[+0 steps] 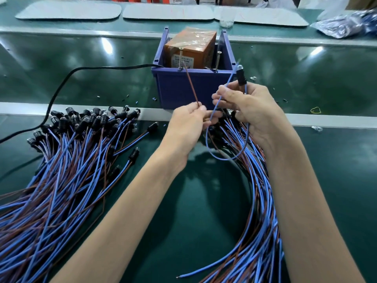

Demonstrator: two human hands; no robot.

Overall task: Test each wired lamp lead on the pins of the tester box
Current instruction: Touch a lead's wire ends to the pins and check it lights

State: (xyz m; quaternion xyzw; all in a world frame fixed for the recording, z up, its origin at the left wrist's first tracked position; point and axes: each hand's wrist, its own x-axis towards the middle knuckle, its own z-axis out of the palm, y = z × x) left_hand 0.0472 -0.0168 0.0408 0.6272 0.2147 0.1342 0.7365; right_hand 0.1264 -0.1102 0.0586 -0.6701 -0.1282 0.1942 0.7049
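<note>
A glossy dark green worktop point(193, 221) with pale rails across it fills the near view. On it, either side of the bare forearms, lie two heaps of blue-and-brown leads: a wide pile point(71, 160) to the left, its black lamp holders facing away, and a curved bundle point(257, 201) under the right forearm. Above the bundle, the left hand point(187, 123) pinches a brown wire point(191, 84) between thumb and forefinger, the other fingers curled in. The wire runs up to the left pin point(180, 58); whether its tip touches cannot be told. The right hand point(251, 107) has its fingers point(219, 97) closed round the black lamp holder point(241, 78) of the same lead, held upright, with its blue wire point(224, 158) looping below and rising past the fingers. Just behind stands a blue bin point(183, 88) holding the orange tester box point(191, 50), a right pin point(217, 60) beside it. A black cable point(61, 86) enters the bin from the left. A yellow rubber band point(315, 110) lies to the right. Farther off are grey mats point(69, 10) and a plastic bag point(342, 25).
</note>
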